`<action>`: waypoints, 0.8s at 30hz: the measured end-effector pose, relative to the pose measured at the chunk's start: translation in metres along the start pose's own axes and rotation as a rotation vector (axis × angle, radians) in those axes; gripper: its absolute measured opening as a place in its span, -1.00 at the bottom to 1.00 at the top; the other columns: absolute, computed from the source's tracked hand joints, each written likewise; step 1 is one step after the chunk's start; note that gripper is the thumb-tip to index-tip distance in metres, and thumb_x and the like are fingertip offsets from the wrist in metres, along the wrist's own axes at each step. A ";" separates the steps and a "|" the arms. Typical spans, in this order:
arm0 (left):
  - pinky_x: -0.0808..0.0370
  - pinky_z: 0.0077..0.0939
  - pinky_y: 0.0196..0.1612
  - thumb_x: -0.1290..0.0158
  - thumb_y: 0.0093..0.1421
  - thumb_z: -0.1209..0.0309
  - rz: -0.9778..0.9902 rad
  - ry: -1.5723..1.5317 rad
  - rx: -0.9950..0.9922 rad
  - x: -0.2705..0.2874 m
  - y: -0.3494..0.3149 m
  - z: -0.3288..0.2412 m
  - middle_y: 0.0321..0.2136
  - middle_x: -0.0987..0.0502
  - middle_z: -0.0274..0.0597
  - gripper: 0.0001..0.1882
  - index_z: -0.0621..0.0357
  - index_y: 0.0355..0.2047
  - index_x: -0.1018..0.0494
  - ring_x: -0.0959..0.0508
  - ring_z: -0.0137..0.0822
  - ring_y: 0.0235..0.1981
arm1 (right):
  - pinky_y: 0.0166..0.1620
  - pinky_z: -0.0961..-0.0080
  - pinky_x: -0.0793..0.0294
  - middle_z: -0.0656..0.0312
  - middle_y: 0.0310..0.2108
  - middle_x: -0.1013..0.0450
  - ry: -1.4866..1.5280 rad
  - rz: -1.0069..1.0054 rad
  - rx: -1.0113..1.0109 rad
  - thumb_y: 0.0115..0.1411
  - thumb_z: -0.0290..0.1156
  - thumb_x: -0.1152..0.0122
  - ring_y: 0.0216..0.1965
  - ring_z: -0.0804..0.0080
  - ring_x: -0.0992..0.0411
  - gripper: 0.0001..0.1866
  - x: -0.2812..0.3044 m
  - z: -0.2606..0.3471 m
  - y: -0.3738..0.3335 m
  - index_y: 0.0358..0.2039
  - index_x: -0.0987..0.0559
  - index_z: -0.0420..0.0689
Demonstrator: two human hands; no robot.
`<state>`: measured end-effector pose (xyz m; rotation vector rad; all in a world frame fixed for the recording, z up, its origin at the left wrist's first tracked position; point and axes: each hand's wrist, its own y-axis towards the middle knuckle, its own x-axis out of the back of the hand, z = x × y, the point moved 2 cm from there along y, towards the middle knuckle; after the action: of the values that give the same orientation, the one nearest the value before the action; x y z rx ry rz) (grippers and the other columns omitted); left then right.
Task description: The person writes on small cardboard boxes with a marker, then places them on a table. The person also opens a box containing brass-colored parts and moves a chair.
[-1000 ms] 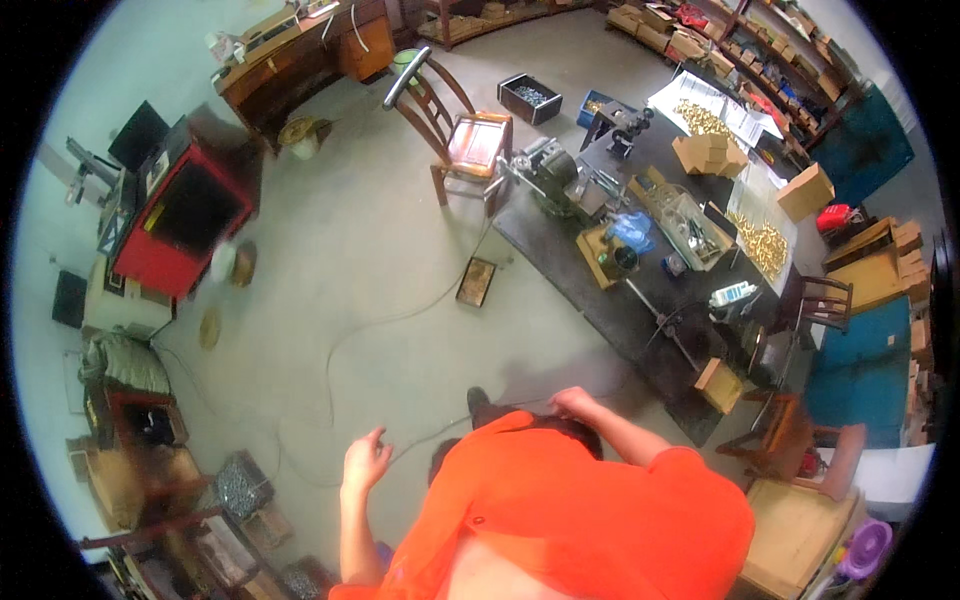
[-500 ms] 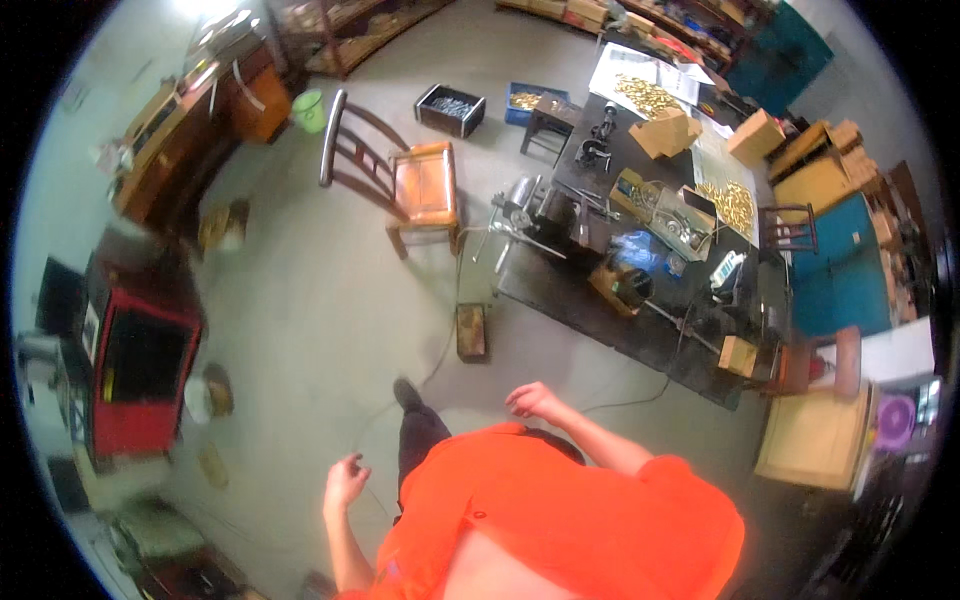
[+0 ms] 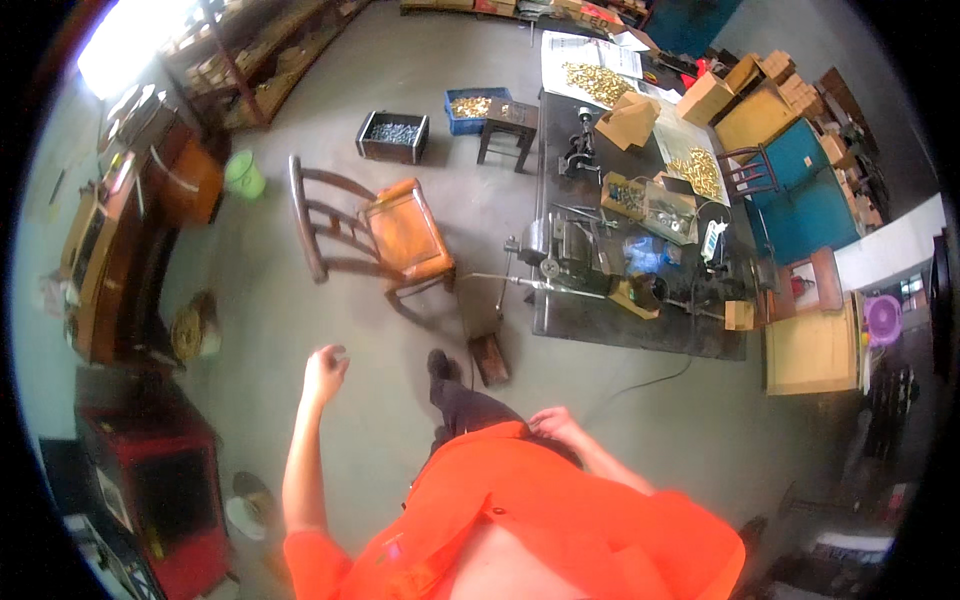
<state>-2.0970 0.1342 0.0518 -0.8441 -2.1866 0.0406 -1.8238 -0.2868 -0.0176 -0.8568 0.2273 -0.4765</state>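
I am on my feet in an orange shirt and dark trousers. My left hand [image 3: 325,373] hangs out over the floor on the left, fingers loosely bent and apart, holding nothing. Close to my waist, beside the shirt hem, is my right hand [image 3: 558,425]; its fingers are loosely stretched and I see nothing in them. Ahead stands a wooden chair [image 3: 405,235] with a tan seat. A small rusty oblong box [image 3: 489,360] lies on the floor just past my foot. To its right, a metal bench machine [image 3: 560,250] with long handles sits on the dark worktable's [image 3: 640,338] near left corner.
Brass parts [image 3: 695,172] lie on paper on the worktable, near an open carton [image 3: 628,120]. A black crate [image 3: 393,137], a blue crate [image 3: 465,127] and a dark stool [image 3: 508,130] stand beyond the chair. A red-framed cabinet [image 3: 165,490] is at left; a cable [image 3: 650,383] crosses the floor.
I have stepped forward and the view has turned, so the chair and worktable look nearer. My left hand has swung forward and up; my right hand has drawn back toward my waist.
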 end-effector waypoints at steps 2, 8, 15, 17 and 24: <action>-0.43 -0.40 -0.45 -0.06 -0.04 0.50 0.014 -0.070 0.025 0.010 0.044 0.015 -0.67 -0.46 -0.10 -0.72 0.22 -0.25 -0.50 -0.46 -0.26 -0.62 | -0.43 0.63 -0.41 0.18 -0.45 -0.53 0.001 -0.003 0.017 -0.08 -0.57 -0.04 -0.47 0.52 -0.46 -0.73 -0.012 0.019 0.018 -0.31 -0.58 -0.25; -0.45 -0.47 -0.37 -0.03 -0.08 0.53 -0.125 -0.236 0.047 0.062 0.167 0.082 -0.51 -0.55 -0.05 -0.62 0.31 -0.17 -0.47 -0.49 -0.35 -0.52 | -0.47 0.69 -0.37 0.28 -0.54 -0.50 0.089 -0.077 0.044 -0.07 -0.52 -0.13 -0.54 0.61 -0.41 -0.80 -0.049 0.093 0.077 -0.38 -0.59 -0.23; -0.35 -0.35 0.03 -0.19 0.01 0.16 -0.101 -0.343 0.311 0.082 0.289 0.133 -0.03 -0.41 0.17 -0.25 0.46 0.08 -0.24 -0.44 -0.12 -0.01 | -0.42 0.61 -0.42 0.27 -0.54 -0.51 -0.071 -0.216 0.050 -0.08 -0.47 -0.13 -0.51 0.60 -0.44 -0.79 -0.048 0.142 0.101 -0.39 -0.62 -0.21; -0.35 -0.38 -0.01 -0.20 0.00 0.09 -0.052 -0.416 0.379 0.082 0.318 0.101 -0.01 -0.40 0.13 -0.18 0.42 0.12 -0.20 -0.44 -0.15 -0.03 | -0.41 0.61 -0.43 0.27 -0.53 -0.52 -0.103 -0.269 0.075 -0.07 -0.46 -0.12 -0.51 0.60 -0.44 -0.78 -0.049 0.156 0.105 -0.38 -0.62 -0.21; -0.42 -0.42 -0.43 -0.21 0.03 0.29 -0.099 -0.897 0.486 0.047 0.407 0.106 -0.42 -0.44 -0.28 -0.51 0.15 -0.06 -0.32 -0.45 -0.37 -0.43 | -0.38 0.64 -0.41 0.31 -0.53 -0.50 0.238 -0.423 0.028 -0.06 -0.48 -0.15 -0.49 0.62 -0.41 -0.77 -0.090 0.189 0.107 -0.34 -0.62 -0.16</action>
<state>-1.9642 0.5027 -0.1074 -0.4614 -2.8301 1.0294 -1.7977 -0.0564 0.0215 -0.8211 0.2570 -0.9773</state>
